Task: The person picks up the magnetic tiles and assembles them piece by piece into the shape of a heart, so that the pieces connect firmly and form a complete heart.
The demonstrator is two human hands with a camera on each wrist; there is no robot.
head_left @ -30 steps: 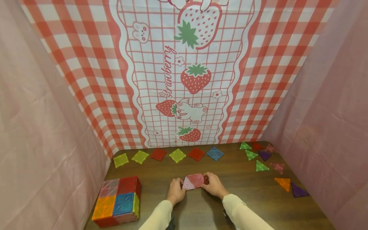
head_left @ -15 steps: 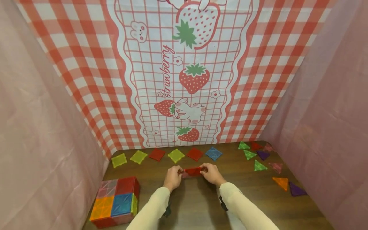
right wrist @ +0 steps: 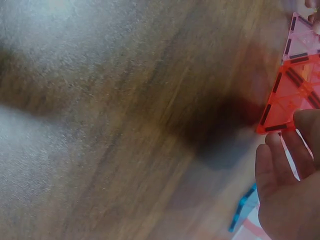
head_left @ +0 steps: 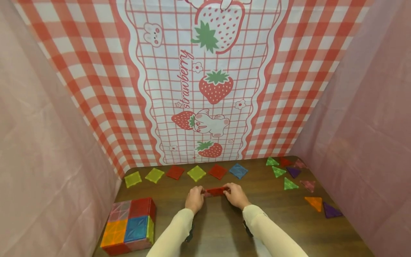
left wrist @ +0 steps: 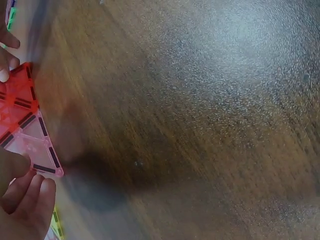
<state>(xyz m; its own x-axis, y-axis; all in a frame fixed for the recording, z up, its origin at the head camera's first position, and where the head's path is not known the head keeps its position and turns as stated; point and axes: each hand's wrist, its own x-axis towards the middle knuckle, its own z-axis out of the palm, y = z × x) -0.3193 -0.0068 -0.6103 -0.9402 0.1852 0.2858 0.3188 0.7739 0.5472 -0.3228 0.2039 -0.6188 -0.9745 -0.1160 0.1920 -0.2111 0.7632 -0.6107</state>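
Both hands hold a small joined panel of translucent magnetic tiles, steeply tilted, above the middle of the table. My left hand [head_left: 194, 200] pinches the pink triangular tile [left wrist: 34, 145] at its outer corner, thumb on one face and fingers behind. At the other end, my right hand [head_left: 237, 195] pinches the red tile [right wrist: 277, 107] by its corner. Edge to edge, the pink and red pieces touch, as both wrist views show. From the head view the panel [head_left: 214, 192] appears as a thin red strip, its ends covered by fingers.
A row of square tiles, including a blue one [head_left: 238, 171], lies along the back edge. Loose triangles, such as an orange one [head_left: 314, 203], are scattered at the right. A block of stacked coloured tiles [head_left: 136, 228] stands front left. A checked cloth [head_left: 106, 89] hangs behind.
Since one second ago both hands have moved the panel away from the body and tilted it from face-up to nearly edge-on. Over the last half second it has hardly moved.
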